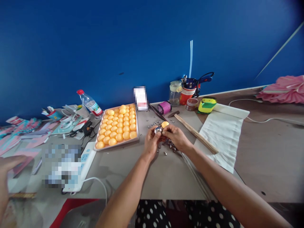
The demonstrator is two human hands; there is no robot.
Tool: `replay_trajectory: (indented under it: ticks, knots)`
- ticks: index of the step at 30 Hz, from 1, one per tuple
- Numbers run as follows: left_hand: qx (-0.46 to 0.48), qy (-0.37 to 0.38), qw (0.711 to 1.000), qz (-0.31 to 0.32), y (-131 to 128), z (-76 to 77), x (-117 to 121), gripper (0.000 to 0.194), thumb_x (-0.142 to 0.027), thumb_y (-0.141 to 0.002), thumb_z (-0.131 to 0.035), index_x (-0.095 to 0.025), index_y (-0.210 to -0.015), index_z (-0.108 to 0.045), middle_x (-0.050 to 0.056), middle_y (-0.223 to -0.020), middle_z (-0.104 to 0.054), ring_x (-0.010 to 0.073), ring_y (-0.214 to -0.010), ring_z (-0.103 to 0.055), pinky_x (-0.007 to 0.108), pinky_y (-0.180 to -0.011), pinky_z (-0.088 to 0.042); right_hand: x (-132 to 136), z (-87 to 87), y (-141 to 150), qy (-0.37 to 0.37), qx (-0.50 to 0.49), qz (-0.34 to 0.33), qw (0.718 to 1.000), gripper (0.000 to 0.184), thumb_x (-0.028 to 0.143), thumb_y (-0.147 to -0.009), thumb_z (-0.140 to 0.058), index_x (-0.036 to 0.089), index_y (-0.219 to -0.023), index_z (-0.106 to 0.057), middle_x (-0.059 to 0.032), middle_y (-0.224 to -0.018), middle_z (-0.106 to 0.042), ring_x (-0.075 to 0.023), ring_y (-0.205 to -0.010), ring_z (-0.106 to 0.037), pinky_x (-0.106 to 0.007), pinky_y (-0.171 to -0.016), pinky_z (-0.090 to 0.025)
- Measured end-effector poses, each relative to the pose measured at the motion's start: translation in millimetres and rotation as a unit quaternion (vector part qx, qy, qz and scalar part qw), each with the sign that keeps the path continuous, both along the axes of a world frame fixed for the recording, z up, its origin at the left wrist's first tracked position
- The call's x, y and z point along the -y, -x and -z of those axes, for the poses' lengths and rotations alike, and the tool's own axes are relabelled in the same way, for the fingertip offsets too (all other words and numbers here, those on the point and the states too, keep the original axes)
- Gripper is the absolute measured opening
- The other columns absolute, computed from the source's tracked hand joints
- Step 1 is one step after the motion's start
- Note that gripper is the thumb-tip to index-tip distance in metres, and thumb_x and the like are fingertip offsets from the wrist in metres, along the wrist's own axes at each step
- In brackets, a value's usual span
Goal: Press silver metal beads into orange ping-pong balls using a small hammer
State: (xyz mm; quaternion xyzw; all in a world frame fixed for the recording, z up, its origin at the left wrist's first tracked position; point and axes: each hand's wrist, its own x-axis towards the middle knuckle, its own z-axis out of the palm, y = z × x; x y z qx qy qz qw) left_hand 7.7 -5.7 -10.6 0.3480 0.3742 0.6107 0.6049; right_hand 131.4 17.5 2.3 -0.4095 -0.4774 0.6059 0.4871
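My left hand (151,142) is closed around a shiny silver rounded piece (158,130) above the middle of the table. My right hand (176,136) meets it from the right, thumb and fingertips pinched at the piece's edge; whatever lies between those fingertips is too small to make out. Just behind the fingers shows an orange ball (164,124). Small shiny metal pieces (169,144) lie heaped under and around both hands, with a few strewn loose nearby. Left of my hands is a white tray (118,145) filled with rows of similar orange balls.
A hammer (194,133) lies right of my hands, beside a white cloth roll (220,136). Behind are a purple cylinder (164,107), a glass jar (175,94) and a tape roll (207,105). Leftward are a bottle (91,104), a power strip (83,164) and another person's hand (11,163).
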Motion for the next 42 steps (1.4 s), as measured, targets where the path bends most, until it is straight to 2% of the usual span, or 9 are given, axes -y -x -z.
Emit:
replay_trajectory:
  ticks: [6, 10, 13, 17, 22, 27, 33, 37, 42]
  knots:
    - [-0.039, -0.003, 0.999, -0.021, -1.2, 1.9, 0.7, 0.044, -0.033, -0.068, -0.073, -0.021, -0.106, -0.055, 0.001, -0.086, -0.064, 0.0139, -0.064, -0.061, 0.03, -0.065, -0.05, 0.5, 1.9, 3.3, -0.006, 0.049, 0.03, 0.998, 0.024, 0.031, -0.062, -0.072, 0.019, -0.062, -0.051, 0.005, -0.055, -0.051, -0.0095, -0.052, -0.044, -0.024, -0.051, -0.036]
    - [0.019, 0.004, 1.0, 0.02, -0.7, -5.6, 0.1, 0.039, -0.033, -0.069, -0.073, -0.019, -0.101, -0.057, 0.001, -0.081, -0.064, 0.0122, -0.061, -0.061, 0.027, -0.061, -0.049, -3.1, 1.0, 0.2, 0.044, -0.065, 0.0, 0.997, 0.031, 0.038, -0.061, -0.074, 0.02, -0.065, -0.05, 0.0057, -0.055, -0.049, -0.0088, -0.049, -0.042, -0.025, -0.05, -0.036]
    - [0.077, 0.03, 0.995, 0.056, 2.9, -13.7, 0.3, 0.037, -0.032, -0.071, -0.071, -0.017, -0.102, -0.058, 0.002, -0.084, -0.066, 0.0143, -0.071, -0.064, 0.027, -0.069, -0.05, -7.5, -3.3, -8.8, 0.055, -0.166, -0.039, 0.984, 0.032, 0.043, -0.065, -0.071, 0.02, -0.066, -0.049, 0.0048, -0.061, -0.049, -0.0074, -0.049, -0.04, -0.026, -0.052, -0.038]
    - [0.106, 0.055, 0.991, 0.063, 7.9, -18.7, 0.7, 0.037, -0.032, -0.074, -0.069, -0.016, -0.105, -0.058, 0.005, -0.085, -0.067, 0.017, -0.077, -0.066, 0.031, -0.076, -0.051, -10.1, -8.2, -16.0, 0.062, -0.195, -0.04, 0.978, 0.03, 0.042, -0.068, -0.069, 0.02, -0.065, -0.05, 0.0036, -0.065, -0.05, -0.0073, -0.05, -0.039, -0.026, -0.054, -0.039]
    - [0.128, 0.063, 0.987, 0.072, 9.1, -18.1, 0.0, 0.039, -0.037, -0.076, -0.066, -0.014, -0.107, -0.057, 0.007, -0.087, -0.067, 0.0173, -0.078, -0.066, 0.031, -0.077, -0.051, -9.7, -7.4, -14.4, 0.084, -0.188, -0.048, 0.977, 0.029, 0.045, -0.07, -0.066, 0.02, -0.066, -0.052, 0.0026, -0.063, -0.049, -0.0086, -0.051, -0.04, -0.026, -0.054, -0.04]
    - [0.107, 0.049, 0.99, 0.074, 8.7, -19.6, 0.0, 0.04, -0.032, -0.071, -0.072, -0.016, -0.105, -0.058, 0.005, -0.086, -0.067, 0.0157, -0.076, -0.065, 0.03, -0.076, -0.05, -8.8, -8.9, -14.8, 0.088, -0.181, -0.055, 0.978, 0.031, 0.05, -0.073, -0.06, 0.02, -0.067, -0.053, 0.0018, -0.065, -0.05, -0.0097, -0.052, -0.041, -0.028, -0.058, -0.042]
    - [0.089, 0.048, 0.994, 0.049, 6.8, -19.6, -1.7, 0.038, -0.026, -0.066, -0.075, -0.016, -0.099, -0.058, 0.005, -0.089, -0.068, 0.0125, -0.067, -0.063, 0.029, -0.07, -0.05, -7.2, -8.6, -12.6, 0.109, -0.213, -0.07, 0.969, 0.029, 0.046, -0.07, -0.064, 0.02, -0.064, -0.054, 0.0021, -0.066, -0.051, -0.0095, -0.053, -0.041, -0.027, -0.056, -0.04]
    - [0.051, 0.033, 0.998, 0.026, 4.3, -17.2, -2.8, 0.035, -0.031, -0.068, -0.073, -0.017, -0.096, -0.058, 0.004, -0.085, -0.068, 0.0124, -0.063, -0.061, 0.03, -0.067, -0.05, -6.4, -6.8, -11.3, 0.1, -0.202, -0.07, 0.972, 0.027, 0.043, -0.071, -0.064, 0.019, -0.065, -0.054, 0.002, -0.067, -0.052, -0.0097, -0.053, -0.041, -0.027, -0.057, -0.04]
    - [0.012, -0.001, 1.0, 0.0, 3.9, -15.8, -0.9, 0.033, -0.033, -0.071, -0.07, -0.02, -0.098, -0.057, 0.002, -0.087, -0.066, 0.0122, -0.063, -0.06, 0.029, -0.064, -0.049, -3.1, -9.0, -9.2, 0.098, -0.179, -0.067, 0.977, 0.028, 0.042, -0.065, -0.071, 0.019, -0.065, -0.055, 0.0022, -0.063, -0.053, -0.0101, -0.052, -0.044, -0.026, -0.054, -0.039]
